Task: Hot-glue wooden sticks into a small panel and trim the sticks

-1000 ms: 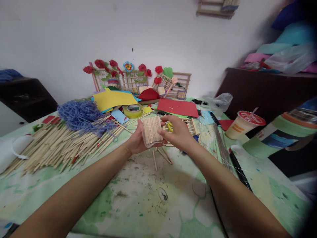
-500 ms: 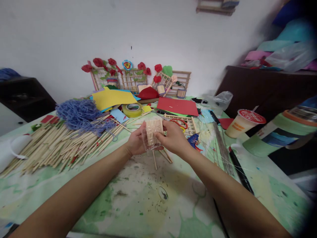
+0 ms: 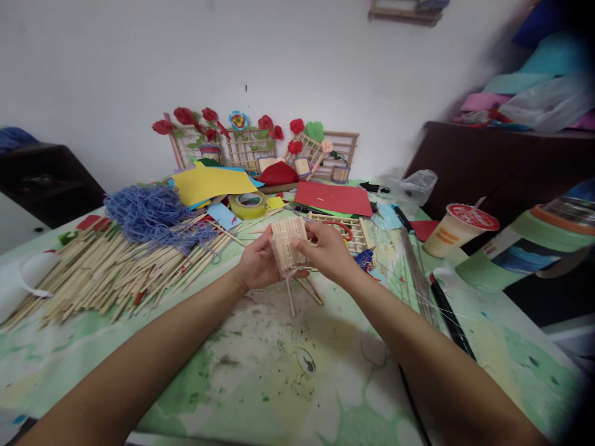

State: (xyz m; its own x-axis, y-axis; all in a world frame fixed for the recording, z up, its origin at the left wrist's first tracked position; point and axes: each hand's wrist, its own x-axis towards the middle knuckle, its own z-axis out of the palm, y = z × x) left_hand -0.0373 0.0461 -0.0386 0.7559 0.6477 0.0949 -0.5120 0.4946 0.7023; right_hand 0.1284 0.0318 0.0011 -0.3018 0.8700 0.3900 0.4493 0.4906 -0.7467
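Note:
Between my two hands is a small bundle of short wooden sticks (image 3: pixel 288 243), set side by side, with clear tape or film over them. My left hand (image 3: pixel 256 263) is closed on its left side and supports it from below. Across its right face lies the thumb of my right hand (image 3: pixel 325 251), whose other fingers are behind it. A few loose sticks (image 3: pixel 291 298) lie on the table under the bundle. Just beyond my right hand are a stick lattice (image 3: pixel 360 232) and the red handle of scissors (image 3: pixel 346 230), partly covered.
To the left lie a heap of wooden sticks (image 3: pixel 125 272) and tangled blue yarn (image 3: pixel 146 214). A tape roll (image 3: pixel 248 206), yellow paper (image 3: pixel 214 186) and red card (image 3: pixel 333 199) are farther back. On the right stand a drink cup (image 3: pixel 458 230), a green bottle (image 3: pixel 515 254) and thin wires (image 3: pixel 418 279).
The stick bundle has tilted slightly in my hands, and the clear film now lies closer against it. My right thumb has shifted a little on its face.

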